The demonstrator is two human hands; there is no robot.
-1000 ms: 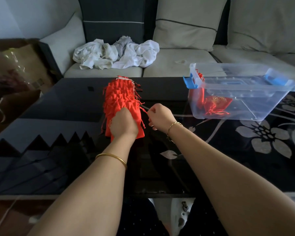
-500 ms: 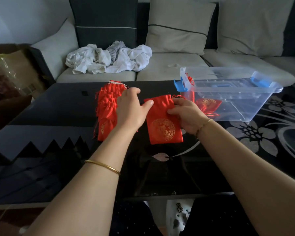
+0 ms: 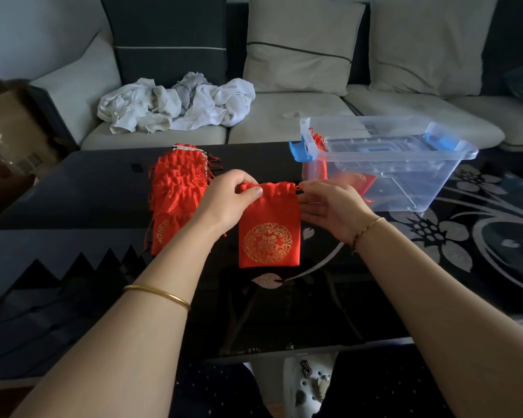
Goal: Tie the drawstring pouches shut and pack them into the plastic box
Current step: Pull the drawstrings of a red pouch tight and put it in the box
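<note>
A red drawstring pouch point(image 3: 269, 233) with a gold round emblem lies flat on the dark glass table point(image 3: 73, 191), its gathered mouth facing away from me. My left hand point(image 3: 227, 200) pinches the pouch's top left corner. My right hand point(image 3: 329, 206) holds the top right corner at the cord ends. A stack of several red pouches point(image 3: 175, 197) lies just left of my left hand. The clear plastic box point(image 3: 387, 167) with blue latches stands at the right; a red pouch point(image 3: 357, 181) lies inside it.
A sofa with cushions runs behind the table, with a heap of white cloth point(image 3: 178, 104) on its seat. A brown cardboard box point(image 3: 9, 131) sits at the far left. The table's right part carries a white flower pattern.
My right hand has drawn one pouch out of the stack and laid it flat in front of me. My left hand left the stack and took the pouch's top left corner.
</note>
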